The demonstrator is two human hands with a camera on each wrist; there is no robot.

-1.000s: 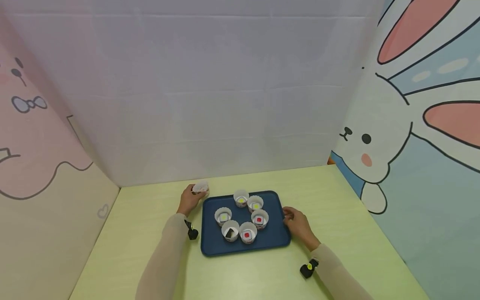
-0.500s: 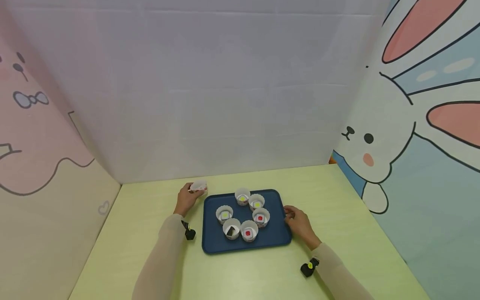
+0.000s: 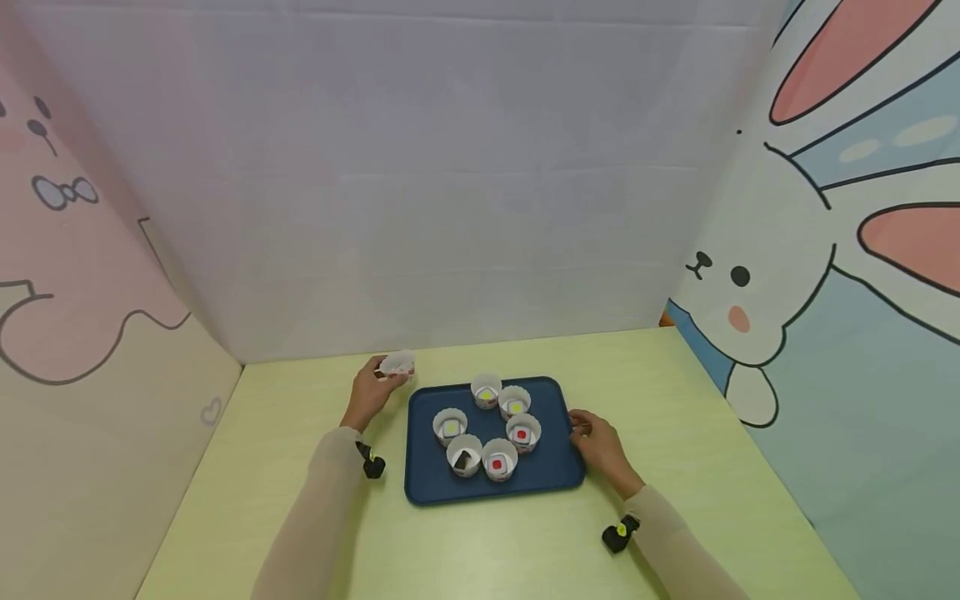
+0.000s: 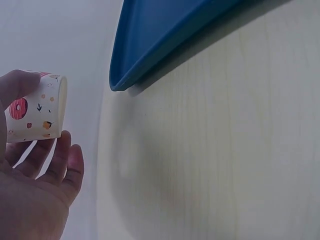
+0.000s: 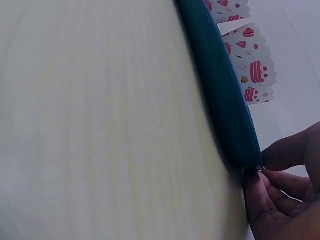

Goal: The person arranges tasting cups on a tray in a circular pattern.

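Note:
My left hand [image 3: 367, 393] holds a white paper baking cup [image 3: 397, 364] between thumb and fingers, beyond the tray's far left corner. Printed doughnuts and flowers show on that cup's wall in the left wrist view, where its opening faces sideways in the picture. At the right side of the blue tray [image 3: 551, 477], my right hand [image 3: 602, 444] pinches the rim with thumb and forefinger. Several similar cups stand in a rough ring on the tray. Red-marked pieces lie in two, such as the front cup [image 3: 499, 460]; a dark piece [image 3: 463, 460] lies in another.
Yellow-marked pieces sit in other cups, such as the far cup [image 3: 486, 390]. The pale wooden table [image 3: 480, 550] ends at a white backdrop [image 3: 465, 183]. Printed panels, one with a rabbit [image 3: 750, 250], flank both sides.
My left hand has shifted slightly left and away from the tray, with the cup in it. My right hand stays at the tray's rim. The head view has tilted a little.

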